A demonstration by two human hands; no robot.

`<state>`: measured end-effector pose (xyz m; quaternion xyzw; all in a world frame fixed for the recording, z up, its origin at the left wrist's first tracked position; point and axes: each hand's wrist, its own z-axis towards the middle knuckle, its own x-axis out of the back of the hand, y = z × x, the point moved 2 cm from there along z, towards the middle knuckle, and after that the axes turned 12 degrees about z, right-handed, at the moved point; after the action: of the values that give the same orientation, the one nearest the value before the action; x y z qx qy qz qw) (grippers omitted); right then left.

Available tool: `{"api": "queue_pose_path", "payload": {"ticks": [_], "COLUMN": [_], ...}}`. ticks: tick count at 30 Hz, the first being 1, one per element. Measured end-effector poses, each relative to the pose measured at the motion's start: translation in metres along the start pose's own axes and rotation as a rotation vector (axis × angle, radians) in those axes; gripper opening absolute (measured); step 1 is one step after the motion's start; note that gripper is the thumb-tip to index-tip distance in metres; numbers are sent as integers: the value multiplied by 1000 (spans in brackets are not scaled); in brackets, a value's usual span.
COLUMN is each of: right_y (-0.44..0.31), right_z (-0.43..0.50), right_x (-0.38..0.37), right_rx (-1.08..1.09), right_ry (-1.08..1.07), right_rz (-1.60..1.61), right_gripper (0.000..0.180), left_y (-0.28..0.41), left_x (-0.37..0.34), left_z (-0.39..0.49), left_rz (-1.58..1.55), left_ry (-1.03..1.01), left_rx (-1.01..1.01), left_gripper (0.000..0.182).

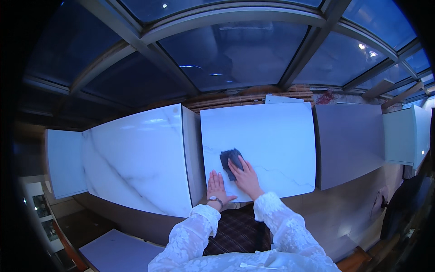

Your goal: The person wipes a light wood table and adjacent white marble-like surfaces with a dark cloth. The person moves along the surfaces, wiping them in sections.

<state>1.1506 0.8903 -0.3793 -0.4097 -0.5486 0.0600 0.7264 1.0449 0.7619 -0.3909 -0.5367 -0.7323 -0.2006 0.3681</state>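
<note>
Under my right hand [246, 176] a dark grey cloth [227, 158] is bunched and pressed against a white marble-patterned cabinet top [272, 136]. My fingers lie over the cloth's right side. To the left, my left hand [216, 187] rests palm down on the same top near its front left corner, fingers apart and holding nothing. A wristwatch [214, 199] is on my left wrist. Thin grey veins run across the white surface, and its front right corner is rounded.
A larger glossy marble-patterned cabinet [139, 156] stands at left, separated by a narrow gap. At right is a grey-topped cabinet [350, 139], with a pale cabinet [399, 134] beyond. Framed glass panes [234, 54] rise behind. A lavender-grey panel [119, 251] lies at lower left.
</note>
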Motion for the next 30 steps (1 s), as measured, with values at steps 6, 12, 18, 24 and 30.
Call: {"api": "queue_pose_path", "payload": {"ticks": [6, 12, 18, 24, 30], "right_y": [117, 136, 12, 40, 149], "right_z": [42, -31, 6, 77, 16], "right_x": [76, 114, -4, 6, 110], "right_rx": [-698, -788, -287, -157, -688], "right_ry": [436, 553, 127, 15, 356], "right_rz": [470, -373, -1, -96, -374], "right_gripper": [41, 62, 71, 70, 61], "left_y": [0, 2, 1, 1, 1], "left_x": [4, 5, -2, 4, 5], "left_z": [-1, -2, 0, -1, -1], "left_rz": [-5, -26, 28, -19, 19], "left_ry": [-41, -27, -15, -35, -40], "left_rx": [7, 10, -13, 3, -7], "left_gripper": [129, 129, 132, 127, 131]}}
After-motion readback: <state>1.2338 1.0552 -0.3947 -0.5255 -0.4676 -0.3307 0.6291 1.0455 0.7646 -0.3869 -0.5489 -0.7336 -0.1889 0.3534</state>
